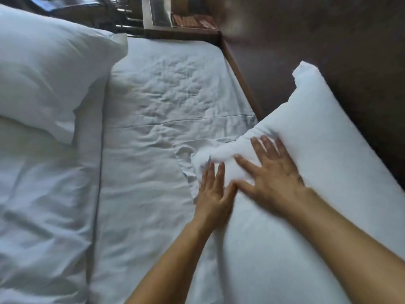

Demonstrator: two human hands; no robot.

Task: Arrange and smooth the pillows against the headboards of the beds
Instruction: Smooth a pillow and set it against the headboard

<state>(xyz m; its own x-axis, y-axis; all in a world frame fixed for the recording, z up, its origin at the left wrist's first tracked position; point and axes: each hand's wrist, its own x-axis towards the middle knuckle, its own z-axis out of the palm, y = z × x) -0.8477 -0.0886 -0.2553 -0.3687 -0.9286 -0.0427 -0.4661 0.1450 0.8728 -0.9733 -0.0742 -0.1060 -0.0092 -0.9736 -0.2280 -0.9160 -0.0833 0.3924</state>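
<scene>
Pillow (328, 137) leans on the dark headboard (361, 51) at right, and we press it with left hand (213, 194) and right hand (274, 181), both flat, fingers spread, gripping nothing. Second pillow (48, 75) lies far left; wrinkled sheet (166, 95) between. Two pillows counted; a nightstand (175, 16) beyond.
</scene>
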